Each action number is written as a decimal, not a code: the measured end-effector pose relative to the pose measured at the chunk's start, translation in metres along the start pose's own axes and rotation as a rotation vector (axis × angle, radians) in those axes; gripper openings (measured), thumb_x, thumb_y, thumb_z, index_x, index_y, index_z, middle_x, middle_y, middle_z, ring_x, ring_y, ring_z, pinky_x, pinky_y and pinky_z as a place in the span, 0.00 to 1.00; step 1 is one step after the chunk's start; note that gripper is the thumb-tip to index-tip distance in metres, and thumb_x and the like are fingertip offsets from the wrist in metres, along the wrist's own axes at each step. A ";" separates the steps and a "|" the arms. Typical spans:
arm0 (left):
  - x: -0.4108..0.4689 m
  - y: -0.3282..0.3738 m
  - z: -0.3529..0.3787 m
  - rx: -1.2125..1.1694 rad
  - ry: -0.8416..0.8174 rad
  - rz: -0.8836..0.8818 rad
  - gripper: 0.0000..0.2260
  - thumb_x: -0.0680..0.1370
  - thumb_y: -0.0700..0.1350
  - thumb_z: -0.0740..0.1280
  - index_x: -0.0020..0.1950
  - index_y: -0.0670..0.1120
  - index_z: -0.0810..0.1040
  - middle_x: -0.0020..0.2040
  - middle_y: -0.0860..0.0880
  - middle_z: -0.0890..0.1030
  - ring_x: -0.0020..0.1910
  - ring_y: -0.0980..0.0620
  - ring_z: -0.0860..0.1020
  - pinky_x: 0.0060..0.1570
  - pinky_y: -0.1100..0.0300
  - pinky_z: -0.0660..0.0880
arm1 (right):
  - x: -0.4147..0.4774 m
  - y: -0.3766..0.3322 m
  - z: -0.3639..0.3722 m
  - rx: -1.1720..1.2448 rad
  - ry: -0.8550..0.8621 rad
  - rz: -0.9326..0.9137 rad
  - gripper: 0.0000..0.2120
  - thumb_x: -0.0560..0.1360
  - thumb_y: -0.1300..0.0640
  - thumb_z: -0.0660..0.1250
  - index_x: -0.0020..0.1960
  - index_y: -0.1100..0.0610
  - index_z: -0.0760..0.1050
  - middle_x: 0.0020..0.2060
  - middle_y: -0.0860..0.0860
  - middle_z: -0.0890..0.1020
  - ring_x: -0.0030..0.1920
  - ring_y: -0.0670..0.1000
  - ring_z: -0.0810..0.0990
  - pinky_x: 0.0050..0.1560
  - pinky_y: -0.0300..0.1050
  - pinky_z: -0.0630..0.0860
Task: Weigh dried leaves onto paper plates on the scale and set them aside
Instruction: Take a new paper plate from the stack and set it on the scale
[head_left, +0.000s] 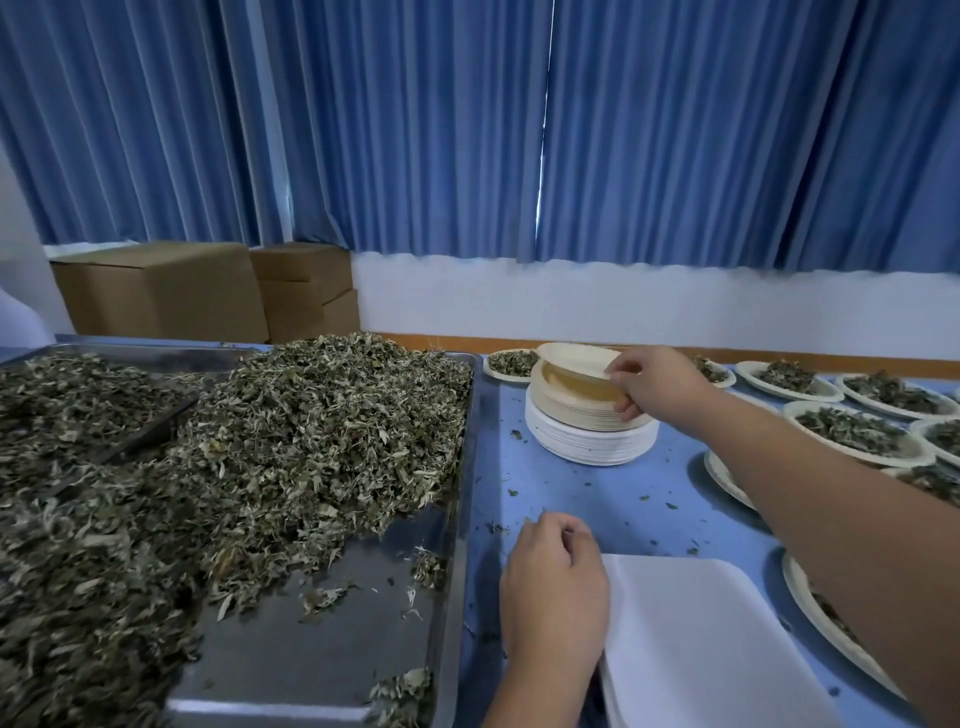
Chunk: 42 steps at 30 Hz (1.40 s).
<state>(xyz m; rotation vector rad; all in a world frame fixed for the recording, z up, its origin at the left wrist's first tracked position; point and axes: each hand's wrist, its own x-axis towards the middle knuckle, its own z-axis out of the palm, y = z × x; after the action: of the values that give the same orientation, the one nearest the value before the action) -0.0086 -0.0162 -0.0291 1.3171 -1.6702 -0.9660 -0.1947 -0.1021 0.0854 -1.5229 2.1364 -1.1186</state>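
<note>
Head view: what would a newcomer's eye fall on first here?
The big heap of dried leaves piled on the metal tray at left. Next, the right hand pinching the top plate off the plate stack at centre, with leaf-filled plates spread along the right and blue curtains behind.

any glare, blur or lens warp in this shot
Head view: wide-angle warp slightly bows the long rim of the silver metal tray; head view: soft bluish light, a thin bright slit between the pleated blue curtains and a mild sheen on the tray's bare near floor; head view: the brown cardboard boxes look soft, the pile of dried green leaves crisp.
</note>
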 end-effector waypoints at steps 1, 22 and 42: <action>0.000 0.000 0.000 -0.002 -0.001 -0.003 0.07 0.80 0.51 0.58 0.46 0.56 0.75 0.46 0.59 0.74 0.50 0.56 0.75 0.54 0.56 0.72 | 0.001 0.003 -0.001 0.061 0.043 -0.005 0.06 0.79 0.64 0.63 0.49 0.62 0.78 0.36 0.56 0.81 0.31 0.51 0.83 0.39 0.43 0.81; -0.021 0.021 -0.023 -0.402 0.166 0.061 0.10 0.81 0.47 0.58 0.47 0.52 0.79 0.47 0.53 0.80 0.49 0.53 0.77 0.50 0.57 0.72 | -0.209 0.067 -0.047 0.666 0.121 -0.049 0.15 0.80 0.62 0.61 0.37 0.60 0.80 0.32 0.51 0.79 0.28 0.45 0.72 0.25 0.33 0.69; -0.031 0.017 -0.033 -0.223 0.067 -0.001 0.07 0.80 0.44 0.61 0.51 0.53 0.77 0.47 0.57 0.78 0.45 0.53 0.79 0.42 0.59 0.74 | -0.224 0.092 -0.056 0.282 -0.099 -0.127 0.10 0.79 0.51 0.63 0.54 0.38 0.80 0.28 0.42 0.81 0.22 0.50 0.74 0.25 0.37 0.70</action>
<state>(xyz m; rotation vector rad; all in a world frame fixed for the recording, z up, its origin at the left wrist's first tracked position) 0.0201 0.0143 -0.0043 1.1878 -1.4654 -1.0644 -0.2011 0.1352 0.0112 -1.5624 1.7522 -1.2939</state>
